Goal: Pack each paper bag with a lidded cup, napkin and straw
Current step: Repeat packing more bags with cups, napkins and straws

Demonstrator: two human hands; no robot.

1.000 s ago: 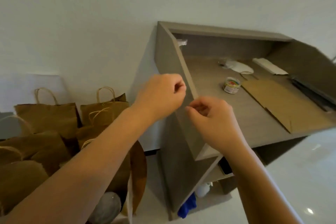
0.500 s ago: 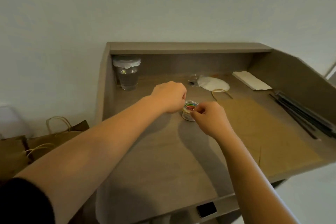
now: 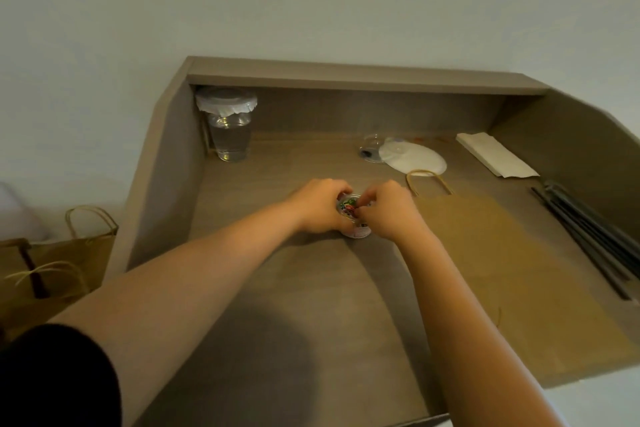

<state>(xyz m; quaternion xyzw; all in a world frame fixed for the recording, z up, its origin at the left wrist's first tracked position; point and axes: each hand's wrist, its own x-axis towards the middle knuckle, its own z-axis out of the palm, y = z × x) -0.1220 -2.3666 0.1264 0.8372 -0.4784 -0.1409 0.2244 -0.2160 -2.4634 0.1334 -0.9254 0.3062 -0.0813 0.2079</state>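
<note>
A flat paper bag (image 3: 512, 253) lies on the desk (image 3: 277, 305), its twine handle (image 3: 427, 180) pointing toward the back wall. Beyond the handle sits a clear lid (image 3: 414, 158), partly hiding a small clear object too blurred to identify. Right of the bag's handle end lies a folded napkin (image 3: 495, 159); along the bag's right edge run dark straws (image 3: 588, 236), their near ends cut off by the frame. Left of the bag, both hands meet over a small round tub (image 3: 355, 218) of coloured bits. The left hand (image 3: 320, 206) curls around its side, gripping it; the right hand (image 3: 389, 215) pinches at its top, fingertips hiding what they hold. Far behind the tub, in the desk's left corner, stands a covered cup (image 3: 230, 126) of clear liquid. Beside the desk, other brown bags (image 3: 69, 260) stand, cropped.
</note>
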